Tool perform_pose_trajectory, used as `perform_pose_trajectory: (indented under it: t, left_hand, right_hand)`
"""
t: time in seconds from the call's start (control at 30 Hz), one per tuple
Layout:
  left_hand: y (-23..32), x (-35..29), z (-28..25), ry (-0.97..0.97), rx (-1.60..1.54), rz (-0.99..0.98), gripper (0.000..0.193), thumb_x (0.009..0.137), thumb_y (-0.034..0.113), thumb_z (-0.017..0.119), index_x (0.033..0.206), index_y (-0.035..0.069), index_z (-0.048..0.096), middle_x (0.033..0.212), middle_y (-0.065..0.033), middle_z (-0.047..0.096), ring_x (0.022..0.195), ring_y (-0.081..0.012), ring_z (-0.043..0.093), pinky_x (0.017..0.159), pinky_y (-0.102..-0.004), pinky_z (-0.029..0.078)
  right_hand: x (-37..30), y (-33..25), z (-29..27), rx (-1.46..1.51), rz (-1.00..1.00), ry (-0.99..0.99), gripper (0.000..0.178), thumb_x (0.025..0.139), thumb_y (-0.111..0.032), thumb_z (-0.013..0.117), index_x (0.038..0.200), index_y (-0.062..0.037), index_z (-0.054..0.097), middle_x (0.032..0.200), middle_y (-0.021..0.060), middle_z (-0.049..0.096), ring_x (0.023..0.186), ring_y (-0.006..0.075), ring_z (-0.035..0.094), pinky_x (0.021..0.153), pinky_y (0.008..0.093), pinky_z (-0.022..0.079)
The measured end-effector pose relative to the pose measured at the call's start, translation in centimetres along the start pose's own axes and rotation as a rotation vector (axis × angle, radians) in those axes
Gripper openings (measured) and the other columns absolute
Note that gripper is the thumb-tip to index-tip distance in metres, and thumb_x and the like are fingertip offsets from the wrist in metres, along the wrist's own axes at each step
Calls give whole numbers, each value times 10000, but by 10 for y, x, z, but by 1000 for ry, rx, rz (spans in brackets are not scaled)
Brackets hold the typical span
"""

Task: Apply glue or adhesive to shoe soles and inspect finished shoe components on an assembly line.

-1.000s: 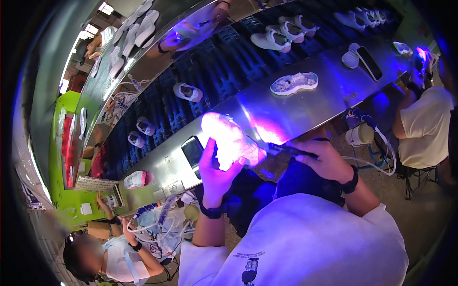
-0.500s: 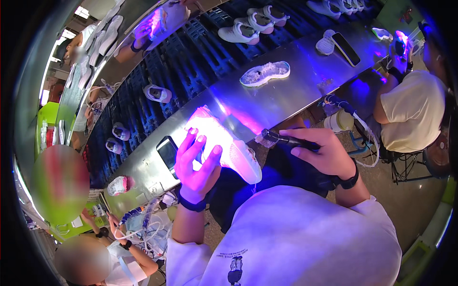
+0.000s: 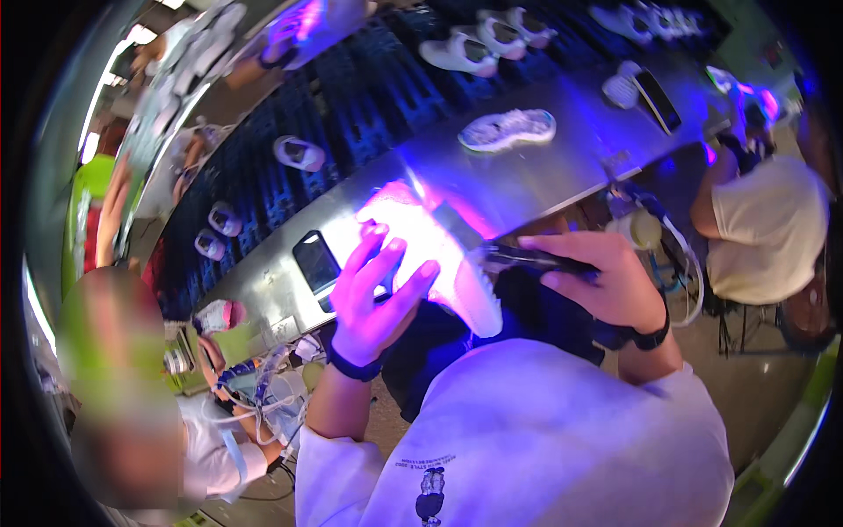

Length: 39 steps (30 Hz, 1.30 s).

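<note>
Two bare hands work in a violet-pink glow, the left hand (image 3: 364, 303) with fingers spread and curved over a pale shoe (image 3: 448, 255), the right hand (image 3: 610, 277) closed around the dark handle of a brush (image 3: 511, 255). The shoe is held at a tilt over the near edge of a metal bench (image 3: 584, 145), one end toward the bench and the other toward the person's lap, its upper part washed out by the light. The left thumb cannot be made out clearly, but the hand has hold of the shoe. The brush's head is at the shoe's right side; whether the bristles touch cannot be told. A phone (image 3: 316, 266) lies on the bench just beyond the left hand, with a white sole (image 3: 507, 131) farther along to the right and a second phone (image 3: 657, 102) beyond that. Other shoes (image 3: 461, 54) stand on a dark slatted rack (image 3: 369, 110) behind the bench, some in rows, one alone. At right, a co-worker (image 3: 764, 233) in a pale shirt sits at the same bench; another person (image 3: 215, 452), in white, is at lower left.
</note>
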<state>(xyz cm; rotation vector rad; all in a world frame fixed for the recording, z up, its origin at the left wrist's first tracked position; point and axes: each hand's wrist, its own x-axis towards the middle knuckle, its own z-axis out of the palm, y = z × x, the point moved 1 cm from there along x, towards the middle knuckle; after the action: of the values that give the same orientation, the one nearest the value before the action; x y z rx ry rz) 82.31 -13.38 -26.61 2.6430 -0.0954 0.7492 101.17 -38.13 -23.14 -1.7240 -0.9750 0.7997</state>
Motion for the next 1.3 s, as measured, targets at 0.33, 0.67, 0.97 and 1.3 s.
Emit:
perform_pose_trajectory:
  t: [0.33,0.67,0.97,1.3]
  left_hand:
    - [-177,-30,48,100,-662,-1215,515,861,223,795,1274,-49,650,1075,-117,740,966,-154,695,847,-303,550]
    - [-406,-92,-37,-152,476,-1292,569,808,514,731,1056,2,746,1027,-258,737,986,-406,721,881,-469,568]
    - [-481,-157,-17,-314,705,-1188,613,886,565,624,970,-30,746,867,-246,741,853,-394,744,847,-475,573]
    - [-321,-27,20,-218,254,-756,454,850,296,760,1196,8,700,1174,-272,684,1084,-428,666,946,-473,535]
  right_hand:
    - [-14,101,12,292,549,180,372,975,-35,630,1345,-2,613,874,-4,646,719,50,543,620,201,429]
    - [-2,150,33,337,592,200,439,986,-47,614,1415,-9,529,803,-1,578,613,50,505,534,205,408]
    - [21,152,48,275,598,257,443,955,-22,634,1384,17,533,811,4,579,605,49,480,533,212,394]
    - [26,161,52,268,524,490,447,961,-2,626,1396,9,525,809,-5,584,597,45,469,523,219,378]
